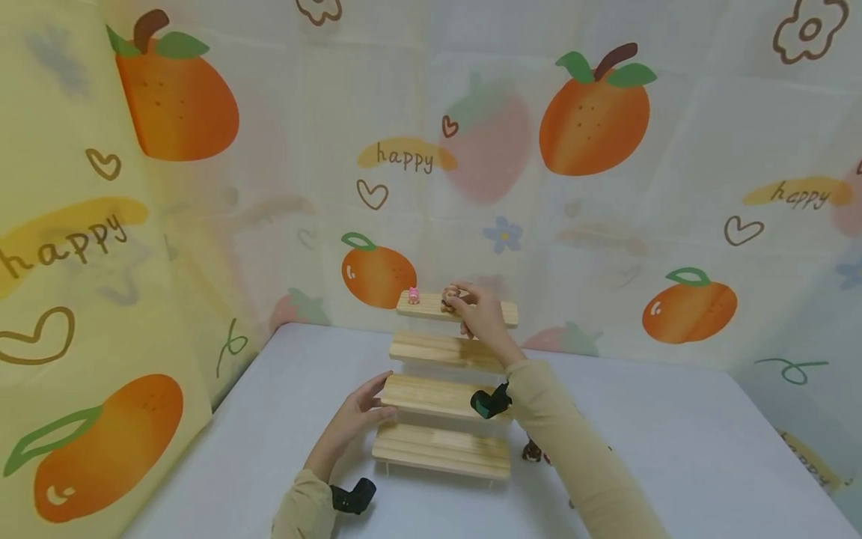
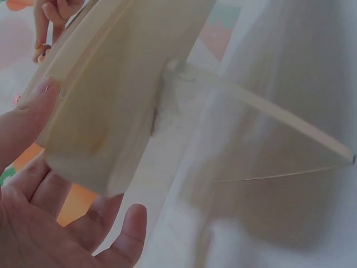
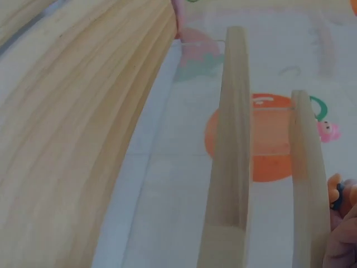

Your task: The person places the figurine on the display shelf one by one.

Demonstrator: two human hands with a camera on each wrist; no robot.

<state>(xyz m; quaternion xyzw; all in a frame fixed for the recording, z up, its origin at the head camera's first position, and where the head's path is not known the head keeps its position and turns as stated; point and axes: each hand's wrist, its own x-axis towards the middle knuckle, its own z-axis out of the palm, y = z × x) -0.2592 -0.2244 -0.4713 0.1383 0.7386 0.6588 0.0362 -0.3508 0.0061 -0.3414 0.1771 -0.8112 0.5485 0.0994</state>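
A four-tier wooden display stand (image 1: 441, 449) stands on the table in the head view. My left hand (image 1: 352, 419) holds the left end of its second board from the bottom. In the left wrist view the thumb (image 2: 30, 117) lies over the board (image 2: 106, 100) and the other fingers are below it. At the top board (image 1: 431, 308), my right hand (image 1: 486, 314) pinches a small brown-and-peach figurine (image 1: 449, 300), partly covered by the fingers. To its left, a tiny pink figurine (image 1: 414, 296) stands on that same board.
A dark brown figurine (image 1: 531, 451) sits on the white table (image 1: 222, 464), right of the bottom board, with others partly hidden by my right sleeve (image 1: 572, 442). Fruit-printed cloth (image 1: 296, 112) hangs behind the stand and along the left side.
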